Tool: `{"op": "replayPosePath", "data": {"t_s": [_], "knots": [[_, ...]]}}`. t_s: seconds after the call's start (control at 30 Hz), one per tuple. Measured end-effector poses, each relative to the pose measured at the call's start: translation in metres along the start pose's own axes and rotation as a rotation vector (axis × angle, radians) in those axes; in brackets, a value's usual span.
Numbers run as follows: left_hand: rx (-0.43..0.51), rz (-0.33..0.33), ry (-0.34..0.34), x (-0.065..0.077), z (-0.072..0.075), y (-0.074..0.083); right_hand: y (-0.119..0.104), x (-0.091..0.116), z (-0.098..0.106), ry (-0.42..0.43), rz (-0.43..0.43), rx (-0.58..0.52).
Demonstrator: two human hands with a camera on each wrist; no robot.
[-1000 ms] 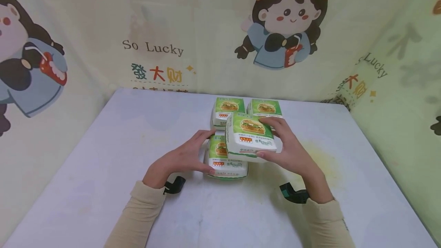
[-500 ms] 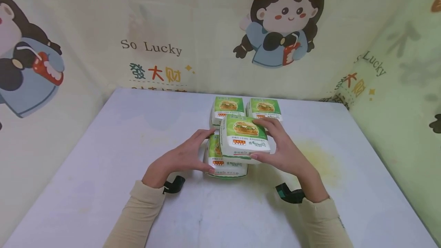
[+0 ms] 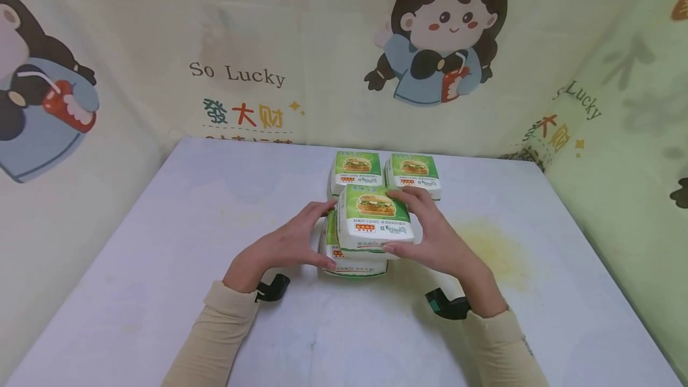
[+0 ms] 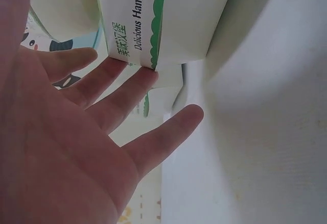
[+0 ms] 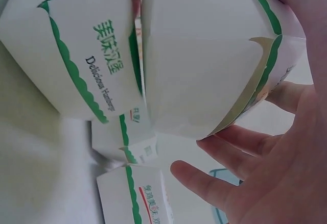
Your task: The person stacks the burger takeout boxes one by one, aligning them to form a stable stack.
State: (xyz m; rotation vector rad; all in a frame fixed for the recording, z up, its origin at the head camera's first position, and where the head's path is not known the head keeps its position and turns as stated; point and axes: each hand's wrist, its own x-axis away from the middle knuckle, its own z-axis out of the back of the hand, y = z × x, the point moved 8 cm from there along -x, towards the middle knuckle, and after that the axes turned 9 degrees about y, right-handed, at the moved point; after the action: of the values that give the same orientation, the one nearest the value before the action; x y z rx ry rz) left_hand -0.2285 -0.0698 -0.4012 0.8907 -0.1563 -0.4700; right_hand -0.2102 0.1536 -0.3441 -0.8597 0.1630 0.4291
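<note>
In the head view my right hand (image 3: 430,232) grips a green-and-white paper hamburger box (image 3: 376,220), thumb at its front and fingers at its far right edge. That box overlaps a lower hamburger box (image 3: 355,267) on the table and hides most of its top. From the right wrist view, a narrow gap shows between the held box's underside (image 5: 199,55) and the lower box (image 5: 76,50). My left hand (image 3: 287,243) holds the lower box at its left side, thumb at the front corner and forefinger at the back. Other left fingertips meet its edge (image 4: 143,25) in the left wrist view.
Two more hamburger boxes stand side by side behind, one at left (image 3: 357,166) and one at right (image 3: 414,169). The white table (image 3: 215,196) has a yellowish stain (image 3: 497,252) on the right. A printed cloth backdrop (image 3: 322,46) rises behind the table.
My right hand has brought its hamburger box left and slightly down, further over the lower box. The left hand and the lower box have stayed in place.
</note>
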Motion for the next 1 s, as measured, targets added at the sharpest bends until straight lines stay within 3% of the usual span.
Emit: {"op": "replayPosePath", "data": {"t_s": [0.6, 1.0], "knots": [[0.046, -0.004, 0.033, -0.001, -0.004, -0.003, -0.010, 0.003, -0.025, -0.027, 0.040, 0.046], [0.059, -0.030, 0.017, -0.002, -0.001, 0.000, -0.017, 0.003, -0.024, -0.067, 0.054, 0.084]]}}
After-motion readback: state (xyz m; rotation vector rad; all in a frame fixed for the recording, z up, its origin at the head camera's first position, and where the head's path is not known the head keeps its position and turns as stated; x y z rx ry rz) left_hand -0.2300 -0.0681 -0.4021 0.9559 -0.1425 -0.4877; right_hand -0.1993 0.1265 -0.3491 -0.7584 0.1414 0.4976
